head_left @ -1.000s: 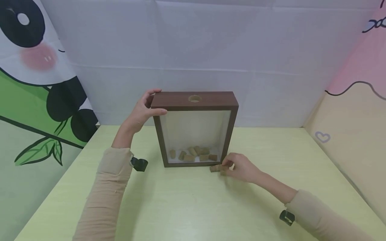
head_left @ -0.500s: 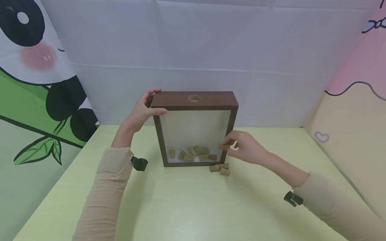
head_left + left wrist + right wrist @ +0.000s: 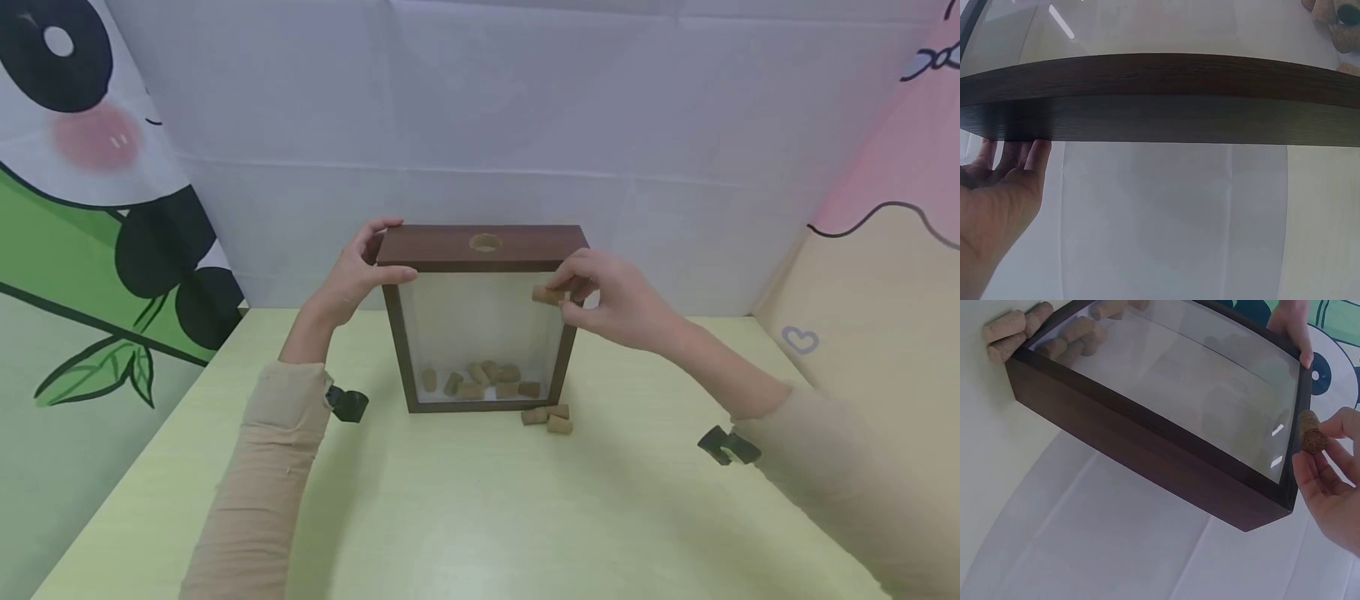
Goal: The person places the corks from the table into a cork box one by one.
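Dark-brown wood frames the upright glass-fronted box (image 3: 483, 321); I see my left hand (image 3: 352, 279) gripping its top left corner, my right hand (image 3: 611, 300) pinching a stubby cylindrical cork (image 3: 547, 294) beside its top right corner, below the round hole (image 3: 484, 243); rough corks (image 3: 480, 380) lie inside

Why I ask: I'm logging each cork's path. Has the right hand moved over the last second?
Yes. The right hand, pinching a cork, rose from the table beside the loose corks to the upper right corner of the shadow box.
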